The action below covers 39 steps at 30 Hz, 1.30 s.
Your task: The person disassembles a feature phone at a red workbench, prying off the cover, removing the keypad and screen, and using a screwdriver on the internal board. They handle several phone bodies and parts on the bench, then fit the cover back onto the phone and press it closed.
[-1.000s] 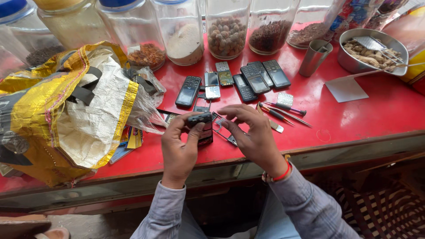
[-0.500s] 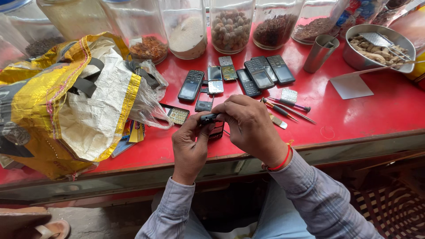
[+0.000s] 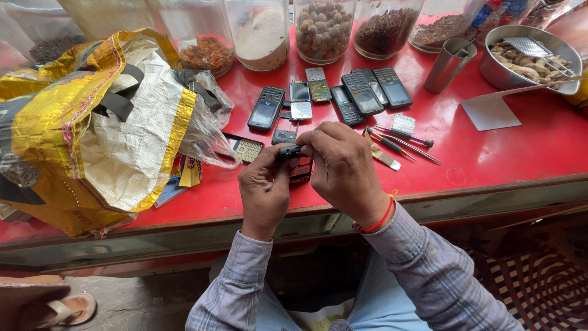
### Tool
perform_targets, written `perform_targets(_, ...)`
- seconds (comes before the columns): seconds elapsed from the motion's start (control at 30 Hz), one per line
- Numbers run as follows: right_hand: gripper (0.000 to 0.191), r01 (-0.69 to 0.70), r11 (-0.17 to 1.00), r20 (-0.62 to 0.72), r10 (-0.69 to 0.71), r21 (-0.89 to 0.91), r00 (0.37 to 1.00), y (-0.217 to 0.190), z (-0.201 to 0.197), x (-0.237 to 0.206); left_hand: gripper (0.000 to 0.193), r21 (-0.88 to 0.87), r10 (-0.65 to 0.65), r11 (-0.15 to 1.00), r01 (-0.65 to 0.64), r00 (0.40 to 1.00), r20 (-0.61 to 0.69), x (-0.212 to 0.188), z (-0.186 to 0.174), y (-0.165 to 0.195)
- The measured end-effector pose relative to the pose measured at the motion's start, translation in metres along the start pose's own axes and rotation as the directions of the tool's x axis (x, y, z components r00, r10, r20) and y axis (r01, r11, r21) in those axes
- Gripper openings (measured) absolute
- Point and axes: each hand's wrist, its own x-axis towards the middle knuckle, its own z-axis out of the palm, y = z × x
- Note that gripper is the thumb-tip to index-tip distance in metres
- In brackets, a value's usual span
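Together, both hands pinch a small black mobile phone (image 3: 293, 156) just above the red worktop (image 3: 490, 153): the left hand (image 3: 264, 191) grips its lower edge, the right hand (image 3: 344, 165) closes over its top, hiding most of it. It is probably light, stiff and smooth plastic, possibly opened up, so best held by its long edges. Beyond lie several more dark keypad phones (image 3: 343, 95), thin metal hand tools (image 3: 398, 138) and a yellow woven sack (image 3: 92, 135).
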Motion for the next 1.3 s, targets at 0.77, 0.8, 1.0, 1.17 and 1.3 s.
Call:
perform_targets(0.77,0.017,-0.478,0.864,-0.014,0.482,-0.157,0.876,0.094,-0.077,-0.05,0.016,0.032,0.044,0.999,-0.043,0.997,-0.062,0.003,-0.007,0.0)
perform_targets(0.8,0.015,-0.463,0.865,-0.001,0.471,-0.195,0.882,0.102,-0.079,-0.054,0.016,0.042,0.029,0.999,-0.026,0.996,-0.082,0.003,-0.008,0.0)
perform_targets(1.0,0.014,-0.346,0.861,0.141,0.421,-0.372,0.896,0.127,-0.07,-0.071,0.014,0.022,0.054,0.998,-0.053,0.997,-0.052,0.0,-0.005,-0.007)
perform_targets(1.17,0.018,-0.295,0.846,0.172,0.403,-0.444,0.899,0.133,-0.059,-0.064,0.016,-0.082,0.009,0.997,-0.01,1.0,-0.017,0.001,-0.004,-0.011)
perform_targets(1.3,0.022,-0.378,0.846,0.149,0.458,-0.376,0.877,0.113,-0.071,-0.054,0.015,-0.176,-0.045,0.983,0.044,0.999,0.0,0.005,-0.003,-0.011)
